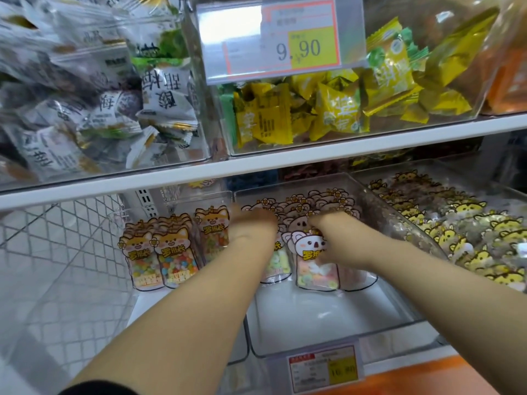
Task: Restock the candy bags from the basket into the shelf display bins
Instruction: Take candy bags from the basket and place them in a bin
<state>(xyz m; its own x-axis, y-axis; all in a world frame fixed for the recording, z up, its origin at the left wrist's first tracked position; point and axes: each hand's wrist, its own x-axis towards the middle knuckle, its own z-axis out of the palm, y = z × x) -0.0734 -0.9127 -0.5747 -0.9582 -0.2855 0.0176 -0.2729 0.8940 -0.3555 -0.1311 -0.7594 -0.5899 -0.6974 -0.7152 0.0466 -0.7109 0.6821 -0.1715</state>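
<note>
Reaching among koala candy bags, left hand and right hand, fingers blurred, grip untellable.

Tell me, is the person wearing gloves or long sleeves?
No gloves: the left hand and right hand are bare, with no watch or bracelet at the wrists. The only clothing showing is a black sleeve edge near the left elbow.
</note>
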